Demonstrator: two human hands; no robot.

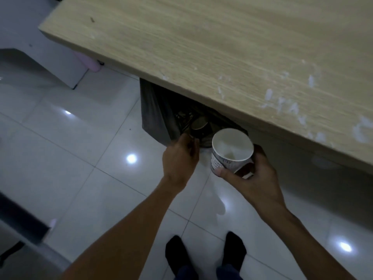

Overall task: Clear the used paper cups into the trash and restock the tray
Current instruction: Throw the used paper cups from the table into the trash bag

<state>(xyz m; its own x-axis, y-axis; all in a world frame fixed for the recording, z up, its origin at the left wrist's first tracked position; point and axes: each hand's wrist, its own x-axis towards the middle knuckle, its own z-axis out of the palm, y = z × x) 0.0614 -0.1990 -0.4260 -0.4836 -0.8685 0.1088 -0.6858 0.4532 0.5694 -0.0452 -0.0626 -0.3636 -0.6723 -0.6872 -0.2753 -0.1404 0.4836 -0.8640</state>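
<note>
A white paper cup (230, 147) with a printed sleeve sits upright in my right hand (252, 178), which grips it around the lower wall. It hangs just in front of a trash bin with a dark grey bag (153, 114) tucked under the table edge. My left hand (179, 158) pinches the front rim of the bag. Inside the bin lies a brown paper cup (199, 123) on its side among dark rubbish. No tray is in view.
A light wooden table (222, 47) with white scuffs overhangs the bin and hides its back half. Glossy white floor tiles (80, 148) spread to the left. My two feet in dark socks (205, 255) stand below. A white cabinet (50, 63) stands at far left.
</note>
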